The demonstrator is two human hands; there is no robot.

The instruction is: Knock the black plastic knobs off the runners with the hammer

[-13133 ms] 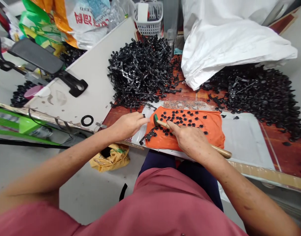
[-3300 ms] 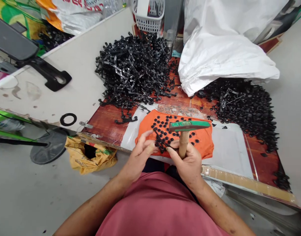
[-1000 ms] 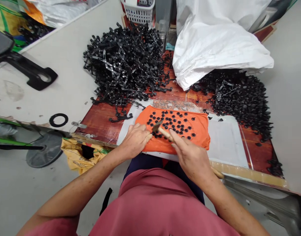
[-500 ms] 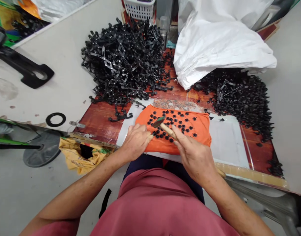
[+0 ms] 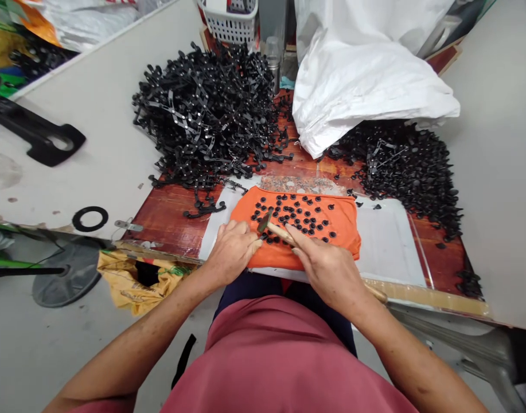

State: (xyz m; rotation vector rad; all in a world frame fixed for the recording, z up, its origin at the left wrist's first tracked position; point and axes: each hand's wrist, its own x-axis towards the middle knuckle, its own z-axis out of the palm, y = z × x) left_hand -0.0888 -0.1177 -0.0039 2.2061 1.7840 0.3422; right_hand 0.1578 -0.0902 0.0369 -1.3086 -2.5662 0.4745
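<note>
My right hand [image 5: 327, 261] is wrapped round the wooden handle of a hammer [image 5: 281, 232]. Its dark head is low over the left part of an orange cloth [image 5: 346, 223], close to my left fingertips. My left hand [image 5: 233, 249] rests at the cloth's left front edge, thumb and fingers pressed together; whatever small piece they pinch is hidden. Several small round black plastic pieces [image 5: 308, 199] with raised stems are spread over the cloth. Beneath it lies a white board [image 5: 387, 241], showing at both sides.
Black linked plastic strips [image 5: 206, 109] are heaped at the back left. More black stemmed pieces [image 5: 417, 166] are piled at the right, partly under a white sack [image 5: 370, 80]. A black ring [image 5: 89, 219] lies on the left panel. A yellow bag [image 5: 125, 281] hangs below the table edge.
The hammer head has come down and left, nearer my left fingertips. My left hand stays pinched at the cloth's edge. The whole view has shifted slightly.
</note>
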